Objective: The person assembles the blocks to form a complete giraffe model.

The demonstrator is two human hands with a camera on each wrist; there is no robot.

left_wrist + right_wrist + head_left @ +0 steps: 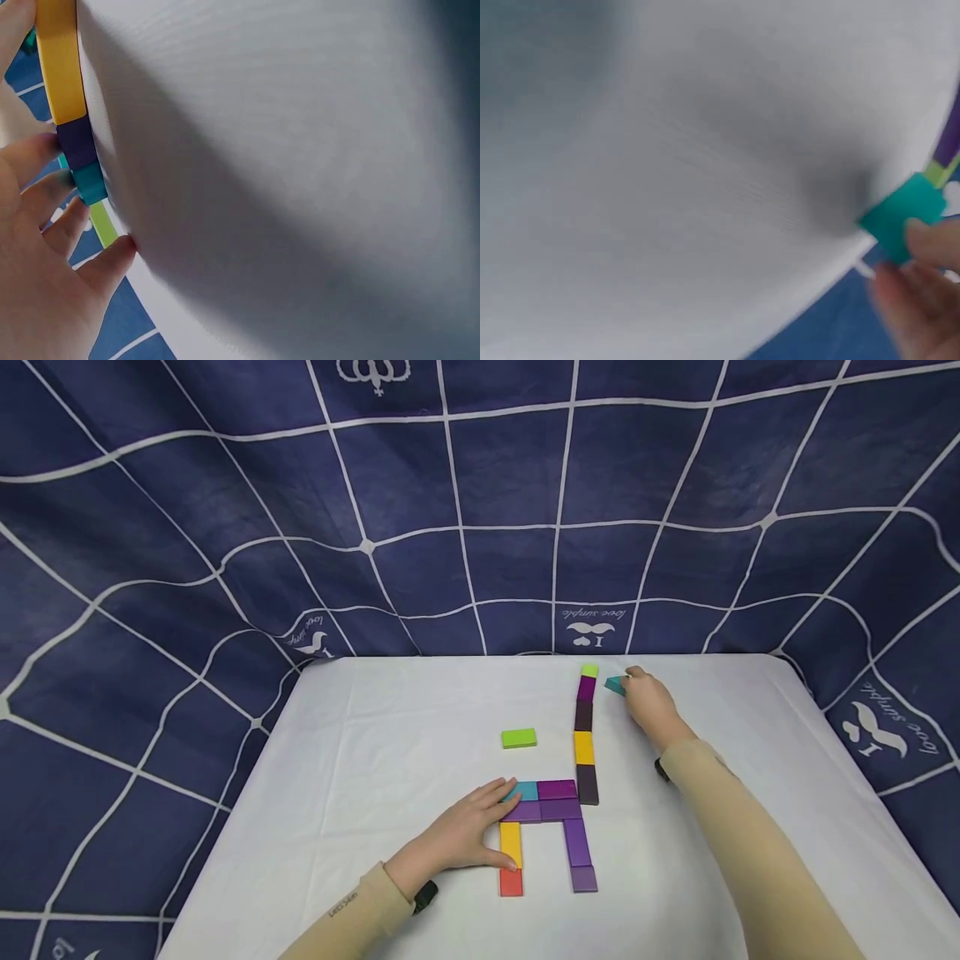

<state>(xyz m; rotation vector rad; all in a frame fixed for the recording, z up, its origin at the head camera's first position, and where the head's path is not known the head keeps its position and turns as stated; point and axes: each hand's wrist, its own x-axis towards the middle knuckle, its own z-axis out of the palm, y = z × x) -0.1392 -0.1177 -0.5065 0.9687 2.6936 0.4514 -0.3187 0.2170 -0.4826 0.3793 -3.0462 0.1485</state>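
My right hand (651, 703) pinches a teal block (904, 214) between thumb and fingers, just right of the top end of a column of blocks. That column runs from a lime green piece (590, 670) at the top through purple, dark and yellow (583, 748) ones to a dark block (587, 784). Fingers spread, my left hand (468, 831) rests at the left side of the flat block figure. Its fingertips touch the blue block (528, 791) and a purple block (521, 812); the thumb lies by the yellow block (510, 843) above a red block (511, 882).
A loose lime green block (519, 738) lies left of the column. Two purple blocks (577, 843) form the figure's lower right leg. The white tabletop (360, 735) ends at the back against a dark blue curtain (510, 568) with white grid lines.
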